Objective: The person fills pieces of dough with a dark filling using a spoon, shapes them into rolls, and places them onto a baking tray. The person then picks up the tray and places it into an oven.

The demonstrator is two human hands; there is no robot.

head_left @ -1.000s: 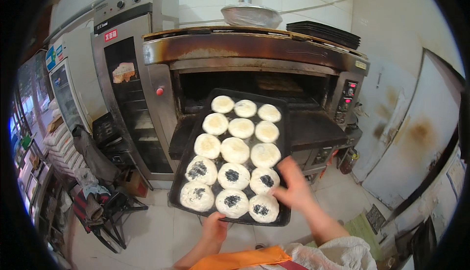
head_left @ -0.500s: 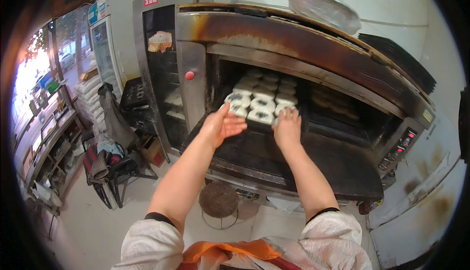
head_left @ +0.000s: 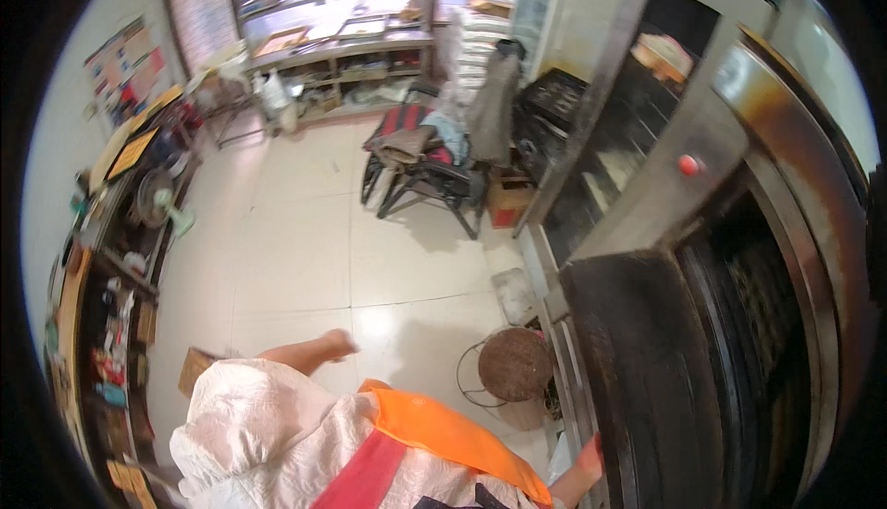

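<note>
My left hand (head_left: 340,344) hangs out in front of my body over the tiled floor, blurred by motion, with no object visible in it. Its finger posture does not show clearly. Low at the right, my right hand (head_left: 589,463) is beside the outer edge of the lowered dark oven door (head_left: 637,352). The fingers there are mostly hidden, so I cannot tell whether they grip the door. Past the door the oven's opening (head_left: 762,296) is dark, and no buns can be made out inside.
A round brown stool (head_left: 516,364) stands close to the oven. Farther off are a folding chair (head_left: 420,153) with clothes on it, a cardboard box (head_left: 509,199) and a tall glass-doored cabinet (head_left: 614,107). Cluttered shelves (head_left: 115,324) line the left wall, with a fan (head_left: 157,197).
The view has swung left, away from the oven front. Both hands have left the white buns; my left hand is now over the floor, my right by the door edge.
</note>
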